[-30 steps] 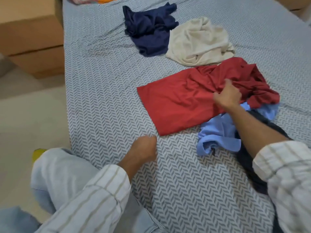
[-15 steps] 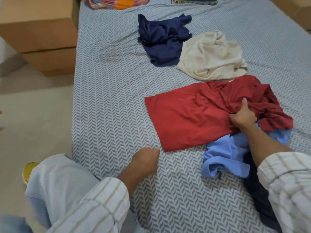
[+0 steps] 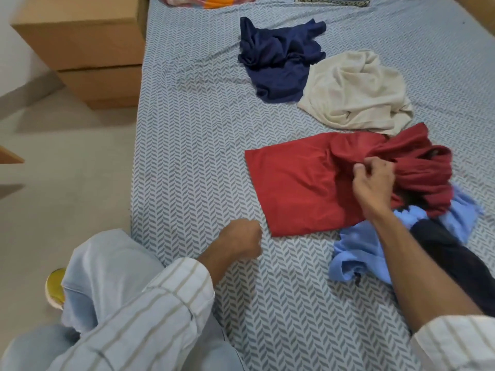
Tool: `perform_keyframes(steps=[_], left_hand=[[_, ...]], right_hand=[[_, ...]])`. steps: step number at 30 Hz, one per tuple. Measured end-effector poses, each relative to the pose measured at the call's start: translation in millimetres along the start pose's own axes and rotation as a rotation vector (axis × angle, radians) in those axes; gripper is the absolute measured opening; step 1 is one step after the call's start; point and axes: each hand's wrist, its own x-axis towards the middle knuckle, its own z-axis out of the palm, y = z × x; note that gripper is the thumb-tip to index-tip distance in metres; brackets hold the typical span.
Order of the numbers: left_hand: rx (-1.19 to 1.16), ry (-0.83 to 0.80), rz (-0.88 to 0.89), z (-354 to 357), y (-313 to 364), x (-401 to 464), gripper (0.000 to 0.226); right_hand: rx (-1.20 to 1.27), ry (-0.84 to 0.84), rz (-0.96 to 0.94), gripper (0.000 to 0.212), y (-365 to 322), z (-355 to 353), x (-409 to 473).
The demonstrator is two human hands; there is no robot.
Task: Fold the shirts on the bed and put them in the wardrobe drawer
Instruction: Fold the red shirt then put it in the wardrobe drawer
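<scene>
A red shirt [image 3: 300, 183] lies on the bed [image 3: 192, 135], its left half flat and its right half bunched. My right hand [image 3: 373, 180] pinches a fold of that bunched red cloth. With its fingers curled and nothing in them, my left hand [image 3: 241, 238] rests on the sheet just left of the red shirt's near corner. A light blue shirt [image 3: 359, 253] and a dark garment [image 3: 455, 261] lie crumpled under my right forearm. Farther back sit a crumpled cream shirt [image 3: 356, 92] and a navy shirt [image 3: 278, 60].
A brown wooden bedside unit [image 3: 88, 49] stands left of the bed. The floor [image 3: 64, 183] runs along the bed's left edge. My knee in pale trousers [image 3: 107, 269] is at the bed's near corner. Colourful cloth [image 3: 209, 0] lies at the head of the bed.
My right hand has moved from the lower edge of the bunched red cloth up onto it and now pinches a fold. My left hand stays on the sheet.
</scene>
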Motion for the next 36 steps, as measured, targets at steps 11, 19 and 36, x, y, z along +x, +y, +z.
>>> perform_keyframes(steps=[11,19,36], left_hand=[[-0.693,0.461,0.212,-37,-39,-35,0.035],[-1.12,0.525,0.218,-40,-93,-80,0.03],[-1.032,0.173,-0.154,-13,-164,-85,0.031]], right_hand=[[0.386,-0.59,-0.411,0.012,-129,31,-174],[0.206,-0.598,-0.545,0.042,-125,42,-161],[-0.258,-0.316,0.08,0.037,-106,79,-154]])
